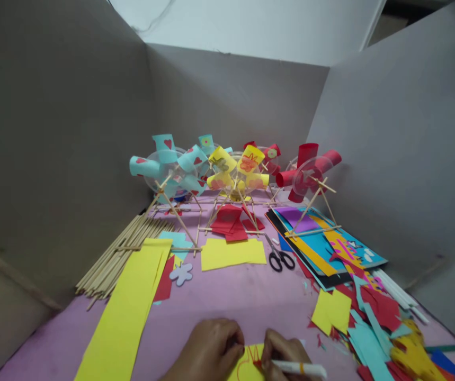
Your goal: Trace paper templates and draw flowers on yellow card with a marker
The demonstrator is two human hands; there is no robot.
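At the bottom edge of the view lies a piece of yellow paper with red curved lines drawn on it. My left hand rests at its left side, fingers curled and thumb and forefinger closed at the paper's edge. In my right hand is a white felt-tip marker, its red tip touching the paper. Ahead of my hands are a flower-shaped cut-out, a wide yellow sheet and black-handled scissors.
Stick-framed paper wheels stand at the back: light blue, yellow, red. Bamboo sticks and long yellow strips lie left. Right are stacked coloured sheets and paper scraps. Grey panels enclose the table.
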